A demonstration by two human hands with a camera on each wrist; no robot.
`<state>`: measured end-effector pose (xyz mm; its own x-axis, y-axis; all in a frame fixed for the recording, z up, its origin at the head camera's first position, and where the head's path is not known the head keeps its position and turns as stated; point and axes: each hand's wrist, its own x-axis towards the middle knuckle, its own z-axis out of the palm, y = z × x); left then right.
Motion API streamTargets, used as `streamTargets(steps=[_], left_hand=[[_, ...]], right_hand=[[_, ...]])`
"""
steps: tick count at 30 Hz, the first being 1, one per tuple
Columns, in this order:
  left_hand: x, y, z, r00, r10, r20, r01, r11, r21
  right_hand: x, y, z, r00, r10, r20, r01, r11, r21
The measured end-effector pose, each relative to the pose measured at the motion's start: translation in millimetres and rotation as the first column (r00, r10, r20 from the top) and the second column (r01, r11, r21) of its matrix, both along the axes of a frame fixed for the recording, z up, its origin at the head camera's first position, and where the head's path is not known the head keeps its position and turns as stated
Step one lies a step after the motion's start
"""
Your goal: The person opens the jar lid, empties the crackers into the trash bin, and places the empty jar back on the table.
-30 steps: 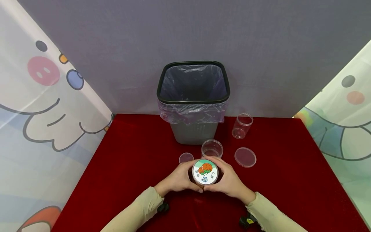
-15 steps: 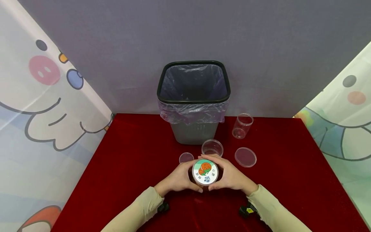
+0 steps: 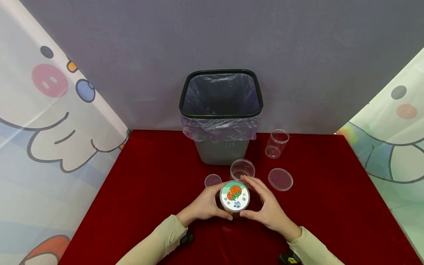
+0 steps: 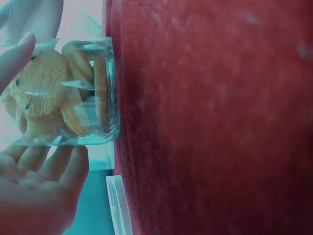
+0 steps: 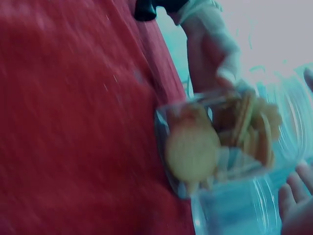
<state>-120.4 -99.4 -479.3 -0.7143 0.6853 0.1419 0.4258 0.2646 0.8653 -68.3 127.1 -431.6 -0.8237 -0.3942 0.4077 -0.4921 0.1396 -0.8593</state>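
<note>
A clear plastic jar (image 3: 234, 197) of round biscuits (image 4: 46, 81) stands upright on the red cloth, its lid label printed with orange fruit. My left hand (image 3: 207, 204) grips the jar from the left, thumb at the near side. My right hand (image 3: 269, 208) is spread along the jar's right side, fingers loosely bent. A gap shows between that palm and the jar; whether its thumb tip still touches is hard to tell. Behind the jar is an open clear tub (image 3: 243, 167), partly hidden by my right fingers. In the right wrist view, the biscuits (image 5: 193, 154) appear blurred through the wall.
A lined bin (image 3: 222, 152) with a black rim stands at the back against the grey wall. Right of it is a tall clear cup (image 3: 276, 143). One round lid (image 3: 280, 179) lies on the right, a smaller lid (image 3: 213, 180) left of the tub.
My right hand has loosened from the jar and drawn back to the right, its fingers spreading. The jar turned slightly earlier, then stayed put. My left hand has kept its hold.
</note>
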Motion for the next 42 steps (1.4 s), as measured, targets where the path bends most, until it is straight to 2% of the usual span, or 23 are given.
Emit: streamTargets(steps=[5,9,15,18,21,22,26,29,33,38,42], left_hand=[[1.0,1,-1.3,1.0,0.015,0.0,-0.015,1.0,0.009],[1.5,2,-1.9,1.0,0.018,-0.003,-0.018,1.0,0.013],[1.5,2,-2.4,0.999,0.026,-0.026,-0.026,1.0,0.01],[6.1,2,12.7,1.0,0.022,-0.022,-0.021,0.999,0.027],[10.1,2,26.3,1.0,0.018,-0.025,-0.017,0.999,0.038],[11.3,2,30.4,1.0,0.015,-0.027,-0.014,0.999,0.041],[6.4,2,13.9,0.999,0.021,-0.025,-0.021,0.999,0.029],[2.3,2,1.5,1.0,0.026,-0.008,-0.026,1.0,0.011],[-0.3,2,-2.2,1.0,0.011,0.015,-0.011,1.0,0.011],[-1.1,1,-2.4,1.0,-0.006,0.019,0.006,1.0,0.009],[-1.3,0,-2.9,1.0,-0.015,0.004,0.015,1.0,0.005]], right_hand=[[13.4,-11,1.2,0.986,-0.167,0.001,0.167,0.985,0.05],[20.9,-24,-1.6,0.967,-0.252,0.028,0.25,0.967,0.052],[22.3,-38,-26.2,0.929,-0.369,0.029,0.368,0.929,0.049],[20.3,-40,-37.7,0.909,-0.415,0.039,0.412,0.909,0.054],[18.9,-40,-40.5,0.907,-0.419,0.039,0.417,0.908,0.043],[18.4,-39,-40.8,0.912,-0.409,0.034,0.408,0.912,0.033],[13.9,-33,-39.8,0.942,-0.332,0.044,0.332,0.943,0.002],[8.9,-26,-33.6,0.972,-0.229,0.062,0.231,0.972,-0.039],[1.6,-18,-18.5,0.995,-0.076,0.06,0.08,0.994,-0.08],[-12.9,-5,-4.1,0.996,0.072,0.06,-0.072,0.997,-0.001],[-28.8,4,1.9,0.979,0.186,0.083,-0.193,0.977,0.086]])
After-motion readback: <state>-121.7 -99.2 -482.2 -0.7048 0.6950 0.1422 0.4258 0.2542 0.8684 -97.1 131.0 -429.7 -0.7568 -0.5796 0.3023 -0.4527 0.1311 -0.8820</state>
